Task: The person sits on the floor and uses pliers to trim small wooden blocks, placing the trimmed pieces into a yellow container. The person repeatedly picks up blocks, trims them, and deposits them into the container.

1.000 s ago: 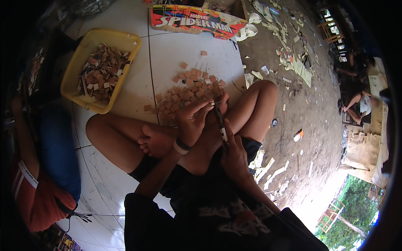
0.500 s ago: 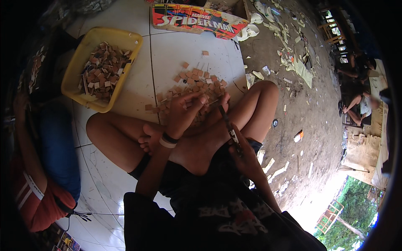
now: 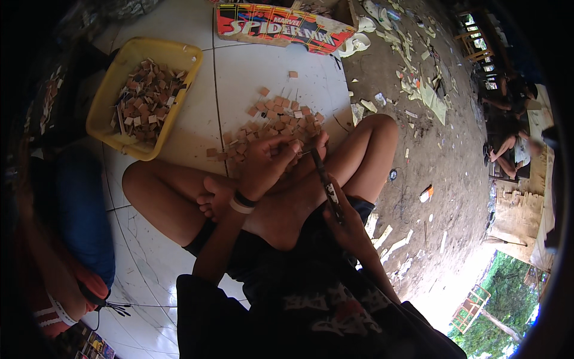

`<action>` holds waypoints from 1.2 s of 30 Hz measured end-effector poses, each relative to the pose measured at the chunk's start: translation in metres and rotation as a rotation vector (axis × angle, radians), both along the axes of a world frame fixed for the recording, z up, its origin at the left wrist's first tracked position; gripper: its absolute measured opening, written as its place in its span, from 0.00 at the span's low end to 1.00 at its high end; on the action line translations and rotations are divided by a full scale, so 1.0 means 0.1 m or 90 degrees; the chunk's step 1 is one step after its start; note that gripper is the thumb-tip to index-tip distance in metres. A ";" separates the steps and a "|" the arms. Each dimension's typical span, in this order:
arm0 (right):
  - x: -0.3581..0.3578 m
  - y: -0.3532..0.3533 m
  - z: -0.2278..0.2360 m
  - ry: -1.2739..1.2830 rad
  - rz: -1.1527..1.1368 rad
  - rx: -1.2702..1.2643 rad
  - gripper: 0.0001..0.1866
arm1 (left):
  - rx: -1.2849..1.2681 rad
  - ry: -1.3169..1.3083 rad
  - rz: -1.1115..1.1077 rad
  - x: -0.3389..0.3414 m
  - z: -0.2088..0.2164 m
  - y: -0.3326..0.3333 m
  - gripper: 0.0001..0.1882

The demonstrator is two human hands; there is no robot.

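Observation:
My left hand (image 3: 263,167), with a light wristband, is raised over my crossed legs. Its thumb and fingertips are pinched on a small thin piece, too small to name. In my right hand (image 3: 349,226) is a long, narrow dark tool (image 3: 323,175) with black-and-white markings near the grip; its kind is unclear. The tool's far end comes close to the left fingertips; whether they touch is hard to see. Just beyond my hands a loose pile of small square brown pieces (image 3: 280,113) lies spread on the white tiles, partly hidden by the left hand.
A yellow basin (image 3: 95,110) of similar square pieces stands at the far left. At the far edge is a colourful printed box (image 3: 239,29). Scraps litter the brown ground (image 3: 439,173) to the right. A person in blue trousers (image 3: 86,209) sits close on the left; another person (image 3: 508,143) is far right.
My left fingertips have shifted slightly, drawing a little nearer the tool. The neighbour on the left has leaned lower, with the red sleeve and arm moving down. The right hand is nearly still.

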State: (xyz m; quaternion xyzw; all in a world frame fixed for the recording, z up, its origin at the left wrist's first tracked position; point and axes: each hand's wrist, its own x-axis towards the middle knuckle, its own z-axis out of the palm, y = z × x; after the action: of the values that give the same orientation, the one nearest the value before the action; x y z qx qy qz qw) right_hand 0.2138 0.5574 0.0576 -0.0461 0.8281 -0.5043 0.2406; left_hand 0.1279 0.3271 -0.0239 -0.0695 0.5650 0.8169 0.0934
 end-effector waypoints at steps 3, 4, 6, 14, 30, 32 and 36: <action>0.00 -0.04 0.03 -0.002 -0.011 0.006 0.38 | -0.023 0.021 0.038 0.00 -0.02 0.06 0.08; 0.00 -0.05 0.04 0.012 -0.011 0.011 0.39 | -0.039 0.030 0.052 0.00 -0.02 0.08 0.08; 0.00 -0.07 0.05 0.032 -0.011 0.021 0.39 | -0.055 0.044 0.075 0.01 -0.03 0.11 0.08; -0.03 -0.12 0.10 0.057 -0.009 0.045 0.39 | -0.042 0.024 0.076 0.02 -0.02 0.08 0.07; 0.03 -0.03 0.15 -0.332 -0.061 -0.262 0.33 | 0.152 -0.039 -0.045 0.02 -0.02 0.08 0.20; 0.09 -0.04 0.18 -0.497 -0.153 -0.572 0.32 | 0.258 -0.080 -0.051 0.03 -0.02 0.08 0.21; 0.10 -0.09 0.14 -0.522 -0.123 -0.689 0.31 | 0.287 -0.080 -0.086 0.02 -0.03 0.05 0.11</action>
State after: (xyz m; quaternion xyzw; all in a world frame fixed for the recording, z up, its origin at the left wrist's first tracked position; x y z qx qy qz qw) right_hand 0.2237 0.5484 0.0717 0.1087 0.3018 -0.8431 0.4316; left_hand 0.1298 0.3318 -0.0269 -0.0599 0.3645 0.9084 0.1961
